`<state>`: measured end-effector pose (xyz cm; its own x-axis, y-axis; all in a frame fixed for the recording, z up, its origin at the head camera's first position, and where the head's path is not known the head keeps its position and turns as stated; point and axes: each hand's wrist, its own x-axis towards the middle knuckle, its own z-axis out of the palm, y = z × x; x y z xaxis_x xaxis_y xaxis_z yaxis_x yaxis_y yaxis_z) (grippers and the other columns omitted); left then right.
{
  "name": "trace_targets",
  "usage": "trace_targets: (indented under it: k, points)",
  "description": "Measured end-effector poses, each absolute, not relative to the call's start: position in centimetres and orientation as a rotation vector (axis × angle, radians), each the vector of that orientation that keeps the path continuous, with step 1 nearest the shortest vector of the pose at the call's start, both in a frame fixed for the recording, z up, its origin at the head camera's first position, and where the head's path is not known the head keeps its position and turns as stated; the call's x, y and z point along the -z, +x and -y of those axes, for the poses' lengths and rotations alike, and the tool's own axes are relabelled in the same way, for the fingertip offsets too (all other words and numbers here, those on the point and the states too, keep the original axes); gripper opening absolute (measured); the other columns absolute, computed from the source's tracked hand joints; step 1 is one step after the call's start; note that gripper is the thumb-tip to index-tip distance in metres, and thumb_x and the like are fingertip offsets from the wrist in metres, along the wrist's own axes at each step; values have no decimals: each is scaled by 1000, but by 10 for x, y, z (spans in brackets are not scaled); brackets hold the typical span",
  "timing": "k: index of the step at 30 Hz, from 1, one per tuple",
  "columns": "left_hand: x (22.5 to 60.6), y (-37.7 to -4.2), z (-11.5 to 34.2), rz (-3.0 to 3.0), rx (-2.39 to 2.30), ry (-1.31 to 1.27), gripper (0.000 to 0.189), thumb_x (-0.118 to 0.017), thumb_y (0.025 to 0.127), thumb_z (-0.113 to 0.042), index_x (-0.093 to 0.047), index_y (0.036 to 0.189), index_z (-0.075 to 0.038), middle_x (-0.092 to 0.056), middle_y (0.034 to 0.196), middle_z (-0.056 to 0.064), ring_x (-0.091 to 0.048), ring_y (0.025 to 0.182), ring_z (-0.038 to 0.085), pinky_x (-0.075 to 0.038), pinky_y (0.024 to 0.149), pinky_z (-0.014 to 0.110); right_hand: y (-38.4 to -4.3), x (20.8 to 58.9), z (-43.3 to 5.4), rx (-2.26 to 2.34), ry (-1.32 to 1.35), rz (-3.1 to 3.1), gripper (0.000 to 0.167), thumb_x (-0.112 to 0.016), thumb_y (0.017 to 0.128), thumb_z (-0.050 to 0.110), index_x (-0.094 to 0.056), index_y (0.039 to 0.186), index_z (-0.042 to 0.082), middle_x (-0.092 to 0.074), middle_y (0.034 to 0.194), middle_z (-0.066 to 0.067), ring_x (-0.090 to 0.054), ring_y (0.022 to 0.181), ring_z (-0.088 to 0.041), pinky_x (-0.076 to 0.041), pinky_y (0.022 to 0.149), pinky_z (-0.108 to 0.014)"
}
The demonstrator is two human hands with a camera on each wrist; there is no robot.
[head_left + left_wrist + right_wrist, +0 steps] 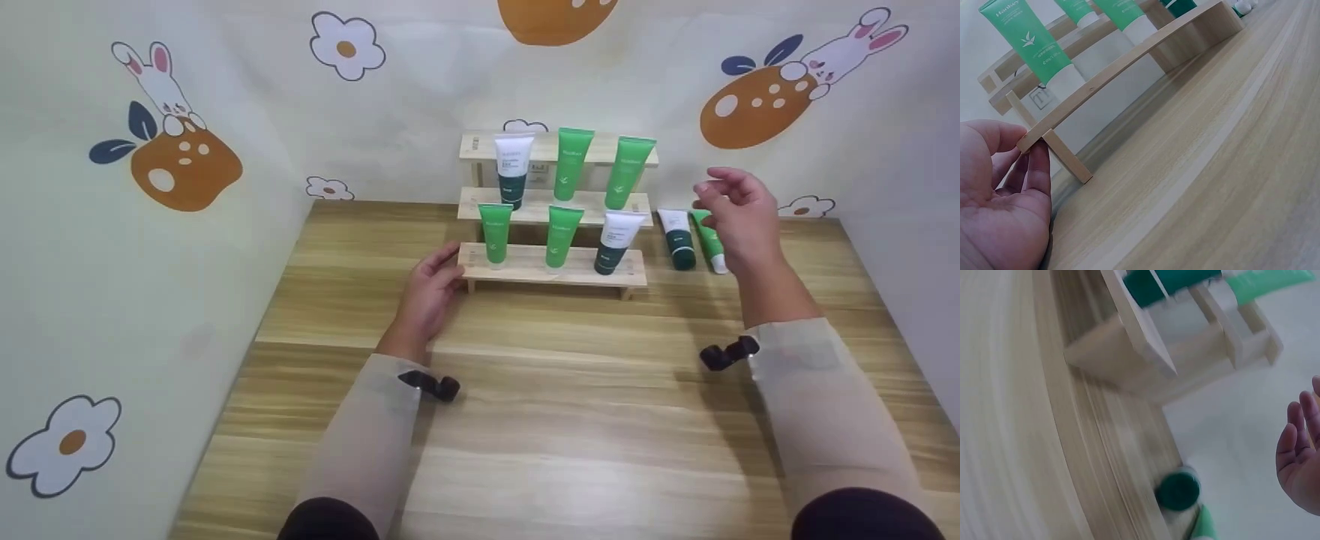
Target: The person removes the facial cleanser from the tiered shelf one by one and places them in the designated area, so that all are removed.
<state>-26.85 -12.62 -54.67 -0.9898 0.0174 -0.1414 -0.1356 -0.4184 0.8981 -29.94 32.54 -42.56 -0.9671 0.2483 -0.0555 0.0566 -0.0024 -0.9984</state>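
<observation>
A wooden three-step display rack (551, 276) stands against the back wall. My left hand (431, 289) holds the left end of its lowest step; in the left wrist view the thumb is at the board's corner and the fingers reach beneath it. On the lowest step stand two green tubes (495, 234) and a white-and-dark-green tube (619, 241). The middle step bears another white-and-dark-green tube (514, 169) and two more green tubes (573, 163). My right hand (746, 217) is raised right of the rack, fingers loosely bent, holding nothing.
Right of the rack, a white-and-dark-green tube (678, 240) and a green tube (711, 241) lean by the back wall, the latter partly behind my right hand. Walls printed with rabbits and flowers (348, 46) enclose the wood-grain table (525, 390) at the back and sides.
</observation>
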Motion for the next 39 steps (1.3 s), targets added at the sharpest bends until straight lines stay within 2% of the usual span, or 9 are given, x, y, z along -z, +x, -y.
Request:
trace_targets:
  k: [3,16,20,28,33,39]
  points:
    - [547,-269,126,-1633,-2570,-158,54,-58,100,8,-51,154,2,-51,163,14,-57,140,26,-57,100,24,-295,429,-310,-2113,-210,2065,45,-85,92,28,-69,133,17,-71,110,0,-71,99,-20,-60,72,-22]
    - [544,-268,126,-1651,-2548,-169,54,-58,100,8,-52,153,1,-52,163,15,-57,143,27,-56,108,28,-287,423,-271,-2292,-42,1931,51,-89,88,28,-68,134,15,-73,116,-4,-73,105,-20,-63,82,-27]
    - [544,-269,127,-1649,-2539,-182,54,-59,100,7,-52,153,0,-51,163,14,-56,144,28,-55,110,29,-291,421,-265,-2358,-5,1865,52,-89,88,22,-68,134,12,-73,116,-6,-73,103,-21,-63,78,-26]
    - [544,-268,127,-1650,-2541,-188,54,-58,100,8,-51,154,0,-51,164,14,-56,142,27,-57,105,26,-299,415,-256,-2343,66,1859,44,-87,89,11,-70,130,10,-74,116,-6,-72,98,-19,-60,72,-23]
    - [544,-267,126,-1634,-2552,-184,54,-58,100,8,-51,154,1,-51,163,14,-56,142,27,-56,105,26,-302,408,-251,-2303,109,1869,45,-84,92,9,-67,134,10,-71,120,-6,-70,107,-20,-61,78,-24]
    - [544,-268,127,-1643,-2540,-190,54,-58,100,7,-51,153,0,-50,164,13,-56,144,28,-53,116,34,-305,400,-246,-2308,115,1884,48,-84,92,10,-66,136,14,-69,127,-7,-68,120,-23,-61,85,-26]
